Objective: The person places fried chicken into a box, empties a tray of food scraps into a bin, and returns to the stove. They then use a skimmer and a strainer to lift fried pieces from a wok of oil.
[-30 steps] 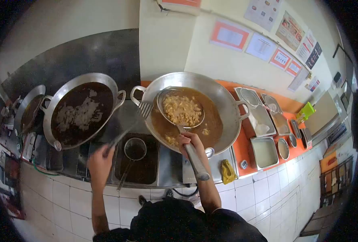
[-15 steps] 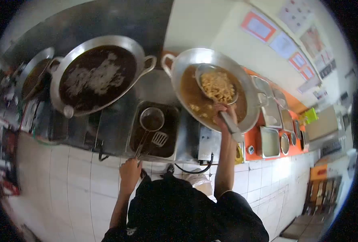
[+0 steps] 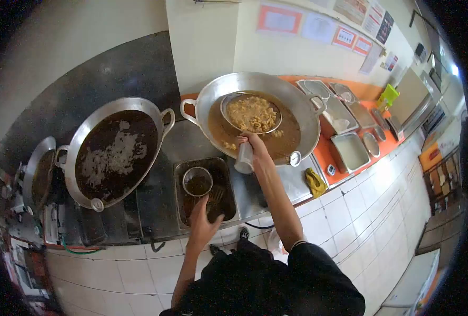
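My right hand [image 3: 255, 143] is wrapped round the thick metal handle [image 3: 244, 159] of a large round strainer. That strainer holds yellow-brown fried pieces [image 3: 254, 113] and sits in the brown oil of the right wok [image 3: 239, 80]. A few loose pieces float beside it. My left hand [image 3: 204, 220] is over the recessed metal tray [image 3: 234, 203], fingers apart. Just beyond its fingertips lies a small round strainer [image 3: 197, 182]; its handle is hidden. Under the hand, a slotted turner [image 3: 216, 196] shows dimly in the tray.
A second wok [image 3: 73, 158] with dark, foam-topped oil stands left, and another pan [image 3: 32, 168] is at the far left. A thermometer [image 3: 295, 158] is on the right wok's rim. Metal containers [image 3: 351, 151], a small device [image 3: 331, 169] and a yellow cloth [image 3: 315, 183] are on the right.
The view has turned and shifted. My left hand has let go of the small strainer's handle and moved forward over the tray. My right hand still grips the large strainer, which stays in the wok.
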`<state>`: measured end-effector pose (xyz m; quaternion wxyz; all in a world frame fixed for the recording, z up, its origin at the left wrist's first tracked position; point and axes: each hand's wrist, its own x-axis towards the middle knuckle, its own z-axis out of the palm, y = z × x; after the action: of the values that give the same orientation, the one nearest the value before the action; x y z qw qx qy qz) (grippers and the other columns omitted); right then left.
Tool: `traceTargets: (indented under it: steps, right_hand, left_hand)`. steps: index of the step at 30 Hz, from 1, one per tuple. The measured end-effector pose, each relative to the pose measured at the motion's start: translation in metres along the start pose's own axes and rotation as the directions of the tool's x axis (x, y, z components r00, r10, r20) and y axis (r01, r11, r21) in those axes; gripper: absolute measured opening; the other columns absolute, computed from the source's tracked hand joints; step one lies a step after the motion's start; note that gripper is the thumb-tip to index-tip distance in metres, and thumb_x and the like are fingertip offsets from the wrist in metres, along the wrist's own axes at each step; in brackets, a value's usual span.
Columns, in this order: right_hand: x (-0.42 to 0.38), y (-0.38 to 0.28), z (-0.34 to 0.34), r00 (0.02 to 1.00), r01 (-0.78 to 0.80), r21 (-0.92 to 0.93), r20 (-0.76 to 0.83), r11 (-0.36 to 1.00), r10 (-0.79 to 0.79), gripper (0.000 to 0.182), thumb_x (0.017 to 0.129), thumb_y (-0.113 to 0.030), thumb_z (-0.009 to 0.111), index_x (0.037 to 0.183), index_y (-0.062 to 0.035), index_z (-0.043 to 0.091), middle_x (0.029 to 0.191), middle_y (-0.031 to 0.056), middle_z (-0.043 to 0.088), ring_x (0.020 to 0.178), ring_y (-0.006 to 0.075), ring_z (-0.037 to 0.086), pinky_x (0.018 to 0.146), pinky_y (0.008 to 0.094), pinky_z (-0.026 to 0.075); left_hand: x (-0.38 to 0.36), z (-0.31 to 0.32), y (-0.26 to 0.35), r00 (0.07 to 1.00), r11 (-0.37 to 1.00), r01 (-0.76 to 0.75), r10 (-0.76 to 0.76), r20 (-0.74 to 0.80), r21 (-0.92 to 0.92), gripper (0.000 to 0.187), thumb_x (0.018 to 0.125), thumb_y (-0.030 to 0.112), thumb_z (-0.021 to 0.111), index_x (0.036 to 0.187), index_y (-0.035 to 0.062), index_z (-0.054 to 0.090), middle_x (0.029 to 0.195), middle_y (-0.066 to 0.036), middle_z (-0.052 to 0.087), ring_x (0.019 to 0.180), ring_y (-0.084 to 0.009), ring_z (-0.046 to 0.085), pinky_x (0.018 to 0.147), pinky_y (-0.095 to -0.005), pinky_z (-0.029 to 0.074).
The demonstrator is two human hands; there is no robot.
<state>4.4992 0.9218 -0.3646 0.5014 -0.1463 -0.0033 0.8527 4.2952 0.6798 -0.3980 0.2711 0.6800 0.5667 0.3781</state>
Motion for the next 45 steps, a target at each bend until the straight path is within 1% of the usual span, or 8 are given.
traceTargets:
  steps: [3, 9, 14, 25, 37, 40, 43, 45]
  right_hand:
    - [-0.022, 0.042, 0.051, 0.951, 0.231, -0.212, -0.155, 0.950, -0.266, 0.017, 0.081, -0.001, 0.042, 0.069, -0.0052, 0.031, 0.058, 0.0012, 0.037, 0.049, 0.0075, 0.039, 0.043, 0.0184, 0.038]
    - [0.009, 0.041, 0.031, 0.947, 0.320, -0.372, 0.133, 0.871, -0.291, 0.020, 0.088, -0.019, 0.042, 0.093, -0.0029, 0.053, 0.076, 0.0045, 0.054, 0.068, 0.0139, 0.052, 0.062, 0.0266, 0.046]
    - [-0.106, 0.097, 0.072, 0.933, 0.346, -0.537, 0.111, 0.769, -0.342, 0.026, 0.089, -0.026, 0.040, 0.093, -0.0042, 0.054, 0.082, 0.0070, 0.056, 0.074, 0.0157, 0.055, 0.063, 0.0303, 0.047]
    - [-0.123, 0.289, -0.152, 0.492, -0.860, -0.230, -0.607, 0.455, 0.624, 0.054, 0.084, -0.034, 0.053, 0.122, -0.0011, 0.033, 0.104, 0.0121, 0.051, 0.098, 0.0231, 0.048, 0.084, 0.0365, 0.041]
    - [-0.077, 0.260, -0.161, 0.862, -0.414, -0.420, -0.465, 0.808, 0.200, 0.021, 0.087, -0.022, 0.043, 0.076, -0.0054, 0.049, 0.064, 0.0091, 0.054, 0.057, 0.0202, 0.054, 0.048, 0.0357, 0.044]
    - [-0.061, 0.257, -0.177, 0.944, -0.215, -0.734, -0.326, 0.644, -0.057, 0.017, 0.084, -0.014, 0.041, 0.077, -0.0024, 0.052, 0.064, 0.0115, 0.055, 0.058, 0.0223, 0.055, 0.047, 0.0375, 0.045]
    - [-0.060, 0.222, -0.159, 0.879, -0.470, -0.883, -0.468, -0.003, -0.088, 0.017, 0.080, -0.012, 0.045, 0.082, 0.0029, 0.054, 0.072, 0.0175, 0.058, 0.065, 0.0276, 0.059, 0.051, 0.0398, 0.047]
    - [-0.057, 0.194, -0.169, 0.991, 0.022, -0.653, -0.088, -0.757, 0.104, 0.020, 0.077, -0.011, 0.047, 0.085, 0.0062, 0.054, 0.079, 0.0228, 0.059, 0.074, 0.0338, 0.060, 0.059, 0.0425, 0.049]
  left_hand:
    - [0.068, -0.005, 0.081, 0.918, 0.893, -0.353, 0.274, -0.287, -0.279, 0.090, 0.065, 0.024, 0.072, 0.132, 0.0003, 0.017, 0.132, -0.019, 0.028, 0.125, -0.0290, 0.025, 0.103, -0.0406, 0.018]
    - [0.183, 0.021, 0.107, 0.708, 0.562, -0.677, 0.320, -0.629, -0.475, 0.010, 0.080, 0.009, 0.053, 0.078, 0.0073, 0.043, 0.071, -0.003, 0.051, 0.061, -0.0115, 0.049, 0.070, -0.0268, 0.044]
    - [0.234, -0.005, 0.148, 0.648, 0.397, -0.683, -0.056, -0.759, -0.613, 0.017, 0.074, 0.008, 0.046, 0.065, 0.0122, 0.032, 0.053, 0.003, 0.030, 0.041, -0.0057, 0.027, 0.038, -0.0199, 0.023]
    - [0.253, -0.034, 0.126, 0.629, 0.329, -0.762, 0.174, -0.757, -0.558, 0.022, 0.073, 0.008, 0.041, 0.058, 0.0112, 0.026, 0.046, 0.002, 0.026, 0.038, -0.0065, 0.023, 0.036, -0.0207, 0.019]
    - [0.238, -0.059, 0.114, 0.634, 0.299, -0.756, 0.113, -0.765, -0.582, 0.021, 0.066, 0.007, 0.043, 0.054, 0.0116, 0.026, 0.043, 0.002, 0.025, 0.033, -0.0069, 0.022, 0.033, -0.0211, 0.020]
    - [0.235, -0.059, 0.112, 0.637, 0.286, -0.758, 0.128, -0.760, -0.586, 0.019, 0.064, 0.007, 0.042, 0.053, 0.0108, 0.027, 0.043, 0.002, 0.025, 0.033, -0.0069, 0.022, 0.033, -0.0208, 0.020]
    - [0.229, -0.062, 0.115, 0.640, 0.299, -0.752, 0.111, -0.761, -0.588, 0.022, 0.066, 0.007, 0.043, 0.052, 0.0101, 0.026, 0.044, 0.001, 0.025, 0.034, -0.0069, 0.023, 0.033, -0.0208, 0.020]
    - [0.225, -0.063, 0.113, 0.639, 0.283, -0.757, 0.130, -0.759, -0.589, 0.024, 0.067, 0.006, 0.044, 0.051, 0.0096, 0.026, 0.044, 0.001, 0.025, 0.034, -0.0071, 0.024, 0.034, -0.0215, 0.021]
